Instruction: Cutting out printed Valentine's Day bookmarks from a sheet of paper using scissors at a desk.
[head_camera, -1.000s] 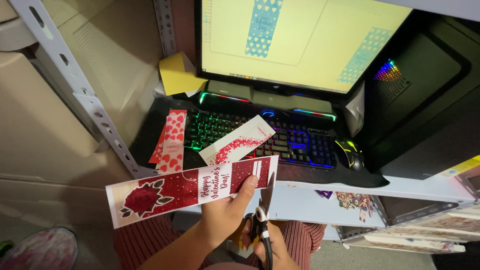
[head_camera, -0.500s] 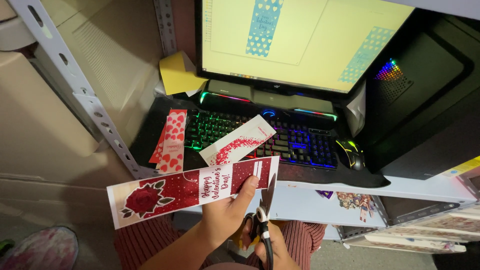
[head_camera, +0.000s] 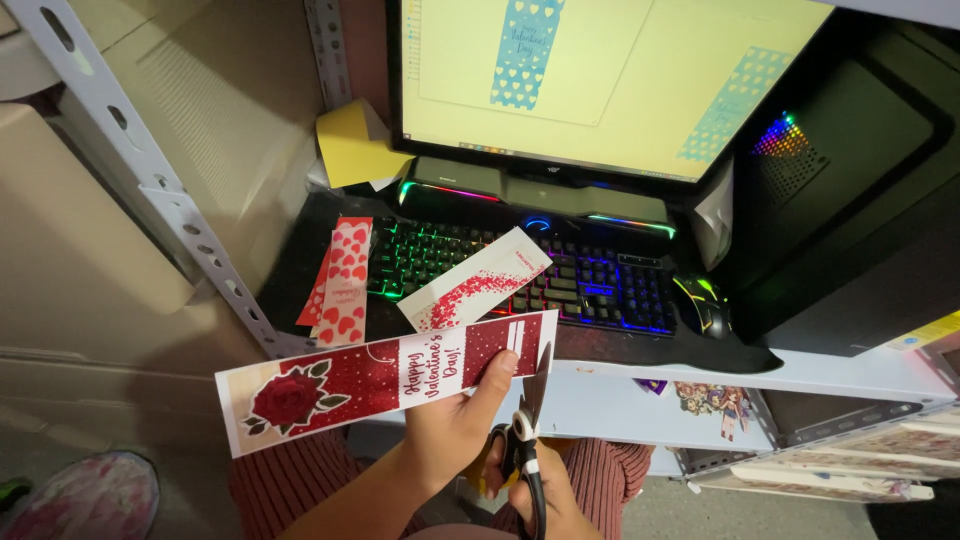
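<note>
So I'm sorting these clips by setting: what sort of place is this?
Probably a small home print-and-craft workstation. A monitor shows card designs above a backlit keyboard, printed paper strips lie about, and the left hand holds a red rose card strip while the right hand works scissors on it.

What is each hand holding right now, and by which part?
The left hand pinches the long red rose-printed paper strip near its right end. The right hand holds black scissors by the handles.
</note>
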